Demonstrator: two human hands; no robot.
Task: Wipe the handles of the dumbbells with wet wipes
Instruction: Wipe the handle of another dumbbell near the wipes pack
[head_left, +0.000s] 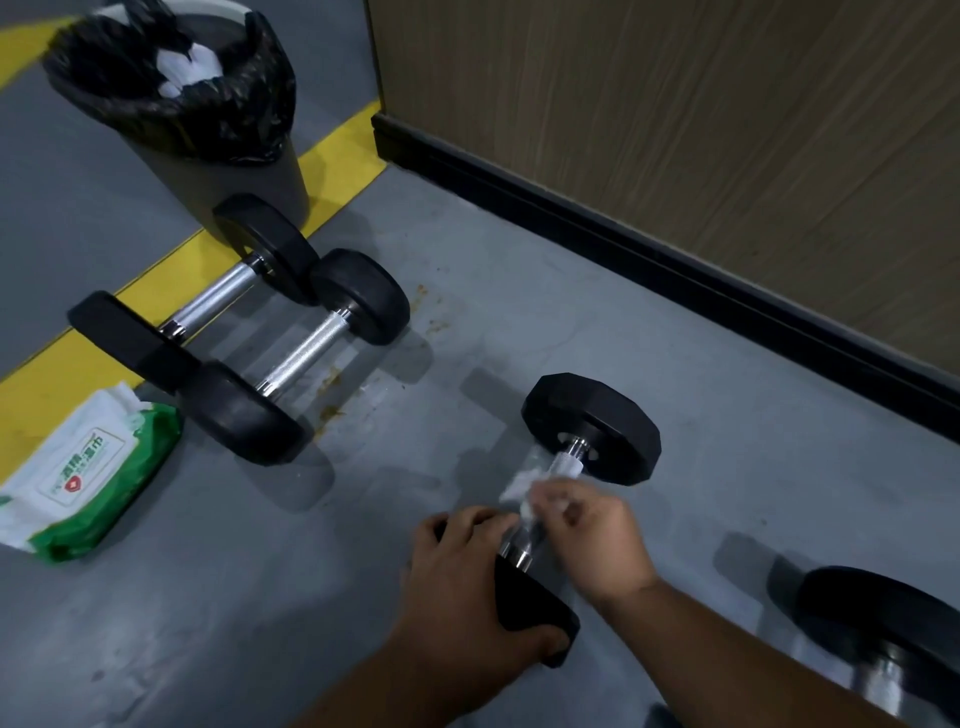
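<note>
Down on the grey floor, the left hand curls over the near head of a dumbbell, steadying it. The right hand pinches a white wipe around the handle. The wipes pack lies well left, beside two more dumbbells.

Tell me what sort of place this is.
Probably a gym or workout room: dumbbells lie on a grey floor marked with a yellow stripe, beside a lined bin and a pack of wet wipes.
</note>
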